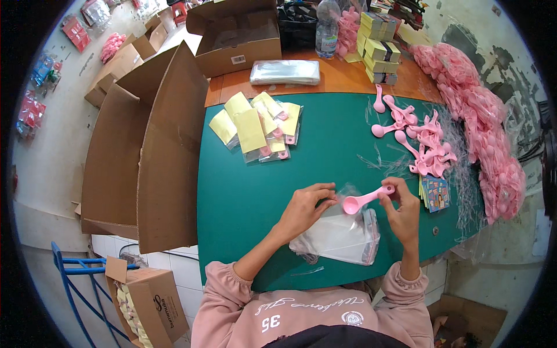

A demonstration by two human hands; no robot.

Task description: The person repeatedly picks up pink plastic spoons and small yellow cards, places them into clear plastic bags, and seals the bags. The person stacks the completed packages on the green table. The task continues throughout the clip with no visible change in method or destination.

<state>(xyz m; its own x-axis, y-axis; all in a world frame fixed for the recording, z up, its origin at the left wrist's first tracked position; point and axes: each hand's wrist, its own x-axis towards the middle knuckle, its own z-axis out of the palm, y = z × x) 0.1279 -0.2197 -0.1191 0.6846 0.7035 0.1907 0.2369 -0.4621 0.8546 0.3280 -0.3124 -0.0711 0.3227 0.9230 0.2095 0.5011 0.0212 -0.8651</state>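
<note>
Between finger and thumb, my right hand [402,212] grips a pink measuring spoon [352,204] by its handle end, its bowl pointing left. My left hand [305,207] pinches the edge of a clear plastic bag [348,191] beside the spoon's bowl; the thin film is hard to make out. Below both hands lies a stack of clear bags [335,239] on the green table mat [325,151]. To the right are a pile of loose pink spoons [428,142] and a small stack of printed cards [436,193]. Several bagged spoons with yellow cards [250,131] lie at the far left.
A tall open carton [168,151] stands along the left edge, another box [241,55] behind. At the back are a bundle of clear bags [285,72], a water bottle [327,32] and banded card stacks [382,52]. Bagged pink spoons [484,116] line the right edge.
</note>
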